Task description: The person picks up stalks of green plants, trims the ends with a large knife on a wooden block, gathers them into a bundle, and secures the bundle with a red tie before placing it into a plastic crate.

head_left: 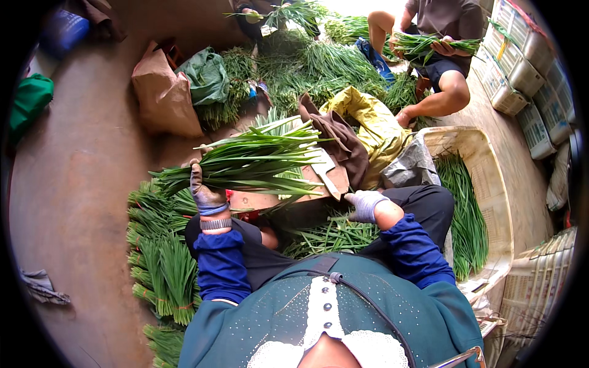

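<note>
Our left hand [205, 195], gloved in grey, has its grip pressed together around a bunch of long green chives [251, 161], held near the cut ends with the blades running out to the right. The bunch lies roughly level above a wooden board [270, 199] that sits in front of our knees, and its leaf tips fan out over the board's far edge.

Our right hand [364, 204], also gloved, rests low beside the board's right end, its grip curled down onto loose chives [334, 236] lying across our lap; we cannot tell whether it pinches any of them. A broad knife blade [328, 175] lies on the board just beyond this hand, its edge close to a brown cloth [340, 138].

To our left, tied chive bundles [162, 270] are stacked tight against our leg, and past them the bare brown floor [73, 184] gives wide open room. To our right a pale plastic crate [491, 184] stands close, its rim near our right knee, with chives laid along its inside.

Ahead, a yellow sack [374, 119] and a brown paper bag [162, 92] border a large heap of chives [319, 67]. Beyond it, another person [442, 37] sits holding a bunch in both hands, well apart from us. Stacked pale crates [527, 67] line the far right edge.
</note>
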Action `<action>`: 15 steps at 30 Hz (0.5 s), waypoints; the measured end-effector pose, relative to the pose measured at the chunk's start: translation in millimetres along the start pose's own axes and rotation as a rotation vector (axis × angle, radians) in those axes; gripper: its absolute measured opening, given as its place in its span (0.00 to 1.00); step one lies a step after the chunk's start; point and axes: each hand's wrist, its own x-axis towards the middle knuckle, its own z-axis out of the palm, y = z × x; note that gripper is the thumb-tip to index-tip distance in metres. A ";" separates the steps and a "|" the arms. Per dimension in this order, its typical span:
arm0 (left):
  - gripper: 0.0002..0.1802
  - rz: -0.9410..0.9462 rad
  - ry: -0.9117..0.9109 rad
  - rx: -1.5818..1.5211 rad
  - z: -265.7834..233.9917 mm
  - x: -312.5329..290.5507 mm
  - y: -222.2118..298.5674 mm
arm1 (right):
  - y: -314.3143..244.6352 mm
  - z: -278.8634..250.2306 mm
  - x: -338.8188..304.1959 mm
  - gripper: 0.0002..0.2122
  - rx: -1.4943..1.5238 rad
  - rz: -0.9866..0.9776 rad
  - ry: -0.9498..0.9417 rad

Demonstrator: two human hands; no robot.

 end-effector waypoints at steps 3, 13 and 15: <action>0.09 -0.003 -0.024 0.007 8.1 -1.6 -5.1 | 0.2 -4.0 -2.2 0.18 0.846 -0.188 0.694; 0.09 0.023 -0.158 0.002 13.3 -0.8 -16.7 | -40.3 -34.8 35.0 0.11 1.890 -0.468 0.441; 0.09 0.014 -0.124 -0.013 13.9 -2.8 -14.3 | -44.3 -32.7 23.5 0.14 1.899 -0.489 0.348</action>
